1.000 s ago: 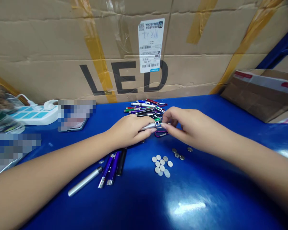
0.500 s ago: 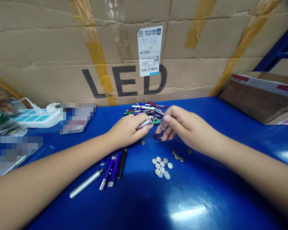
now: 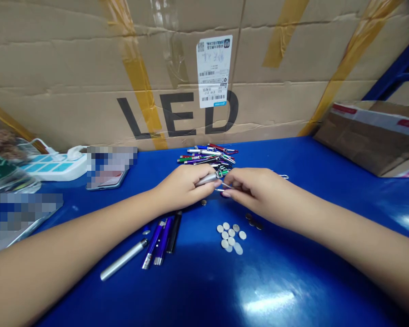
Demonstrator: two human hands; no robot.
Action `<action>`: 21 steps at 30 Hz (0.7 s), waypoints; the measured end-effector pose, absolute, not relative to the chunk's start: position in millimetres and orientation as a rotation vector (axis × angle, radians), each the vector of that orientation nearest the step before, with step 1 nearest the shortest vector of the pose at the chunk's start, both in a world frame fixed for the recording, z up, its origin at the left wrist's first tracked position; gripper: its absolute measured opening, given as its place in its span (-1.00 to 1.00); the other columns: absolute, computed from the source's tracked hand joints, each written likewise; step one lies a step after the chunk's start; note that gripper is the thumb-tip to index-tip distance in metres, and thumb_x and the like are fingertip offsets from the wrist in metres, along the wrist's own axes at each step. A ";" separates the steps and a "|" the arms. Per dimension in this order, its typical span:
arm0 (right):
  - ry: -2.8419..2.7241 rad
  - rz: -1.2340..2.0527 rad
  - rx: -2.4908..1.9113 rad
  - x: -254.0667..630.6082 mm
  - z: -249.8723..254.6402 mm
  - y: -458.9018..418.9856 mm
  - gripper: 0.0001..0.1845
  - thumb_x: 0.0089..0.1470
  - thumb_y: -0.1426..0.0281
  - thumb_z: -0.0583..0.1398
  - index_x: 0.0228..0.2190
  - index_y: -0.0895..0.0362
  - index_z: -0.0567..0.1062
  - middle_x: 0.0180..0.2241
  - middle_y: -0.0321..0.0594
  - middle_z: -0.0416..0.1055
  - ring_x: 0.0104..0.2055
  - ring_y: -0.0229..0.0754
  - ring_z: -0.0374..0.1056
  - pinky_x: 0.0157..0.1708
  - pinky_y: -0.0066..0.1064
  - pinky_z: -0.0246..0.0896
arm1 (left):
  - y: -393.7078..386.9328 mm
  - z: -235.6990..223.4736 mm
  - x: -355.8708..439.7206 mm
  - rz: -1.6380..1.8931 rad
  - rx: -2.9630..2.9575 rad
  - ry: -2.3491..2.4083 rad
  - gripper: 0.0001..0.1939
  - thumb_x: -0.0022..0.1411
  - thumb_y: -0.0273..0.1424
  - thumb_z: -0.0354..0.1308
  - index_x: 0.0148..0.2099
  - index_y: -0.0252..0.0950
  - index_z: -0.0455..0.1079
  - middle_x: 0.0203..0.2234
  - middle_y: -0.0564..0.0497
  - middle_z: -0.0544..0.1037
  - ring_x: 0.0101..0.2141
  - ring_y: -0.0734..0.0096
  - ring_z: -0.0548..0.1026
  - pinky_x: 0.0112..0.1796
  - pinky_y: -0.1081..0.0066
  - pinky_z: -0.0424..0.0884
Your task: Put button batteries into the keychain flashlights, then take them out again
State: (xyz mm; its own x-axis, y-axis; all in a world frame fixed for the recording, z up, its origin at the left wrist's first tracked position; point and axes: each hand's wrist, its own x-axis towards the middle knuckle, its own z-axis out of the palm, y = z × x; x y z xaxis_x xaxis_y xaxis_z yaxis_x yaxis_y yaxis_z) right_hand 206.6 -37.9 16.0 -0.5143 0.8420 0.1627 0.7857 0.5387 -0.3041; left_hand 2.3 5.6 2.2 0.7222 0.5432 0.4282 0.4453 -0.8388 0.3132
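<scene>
Because the left hand (image 3: pixel 182 184) grasps the silver penlight (image 3: pixel 204 180) between thumb and fingers, its metal end faces the right hand (image 3: pixel 262 188), whose fingertips pinch a thin metal piece (image 3: pixel 226 185) (perhaps a clip); button cells (image 3: pixel 231 241) lie nearer the person, seemingly for easy reach.

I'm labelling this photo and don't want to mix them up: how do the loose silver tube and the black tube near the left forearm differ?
The silver tube is pale, the black tube dark. The silver tube slants strongly, while the black tube points more nearly straight away from the person. Both lie on the blue table.
</scene>
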 end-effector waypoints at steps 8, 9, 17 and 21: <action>-2.685 -0.405 -1.464 205.1 15.2 -42.5 -0.75 0.26 0.27 -0.03 -0.27 0.16 0.35 -0.51 -0.16 0.46 -0.51 -0.10 0.37 -0.58 -0.37 -0.28 | 2.6 5.4 8.6 0.800 2.650 0.956 -0.68 0.29 -0.30 -0.09 -0.51 -0.27 0.06 -0.67 0.17 0.16 -0.61 0.56 0.14 -0.54 0.50 0.05; -2.699 -0.474 -1.457 204.1 14.0 -43.2 -0.74 0.26 0.27 -0.05 -0.25 0.16 0.34 -0.54 -0.16 0.45 -0.53 -0.09 0.36 -0.58 -0.36 -0.32 | 3.0 6.0 8.2 0.780 2.659 0.950 -0.67 0.30 -0.29 -0.09 -0.51 -0.27 0.05 -0.67 0.17 0.15 -0.62 0.56 0.13 -0.54 0.49 0.04; -2.602 -0.291 -1.663 213.0 22.9 -35.8 -0.67 0.28 0.23 -0.14 -0.22 0.16 0.29 -0.53 -0.18 0.40 -0.56 -0.14 0.27 -0.58 -0.38 -0.22 | 11.2 12.3 -0.4 0.315 2.782 0.934 -0.67 0.36 -0.18 -0.08 -0.34 -0.30 0.30 -0.47 0.06 0.46 -0.46 0.44 0.38 -0.42 0.46 0.20; -2.493 -0.114 -1.658 225.8 22.9 -27.0 -0.67 0.26 0.17 -0.15 -0.29 0.11 0.26 -0.49 -0.17 0.35 -0.56 -0.17 0.19 -0.56 -0.37 -0.09 | 15.6 9.3 -0.9 0.199 2.867 0.949 -0.77 0.30 -0.24 0.05 -0.17 -0.29 0.40 -0.30 -0.01 0.53 -0.30 0.33 0.46 -0.31 0.41 0.27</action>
State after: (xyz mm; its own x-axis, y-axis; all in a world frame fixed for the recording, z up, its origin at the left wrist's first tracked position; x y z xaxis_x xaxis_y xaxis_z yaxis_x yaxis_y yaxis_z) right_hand 225.8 -27.0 22.9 -0.3801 0.9106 0.1625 0.9216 0.3878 -0.0173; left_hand -0.9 15.6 9.3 0.7955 0.5994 0.0883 0.5843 -0.7976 0.1499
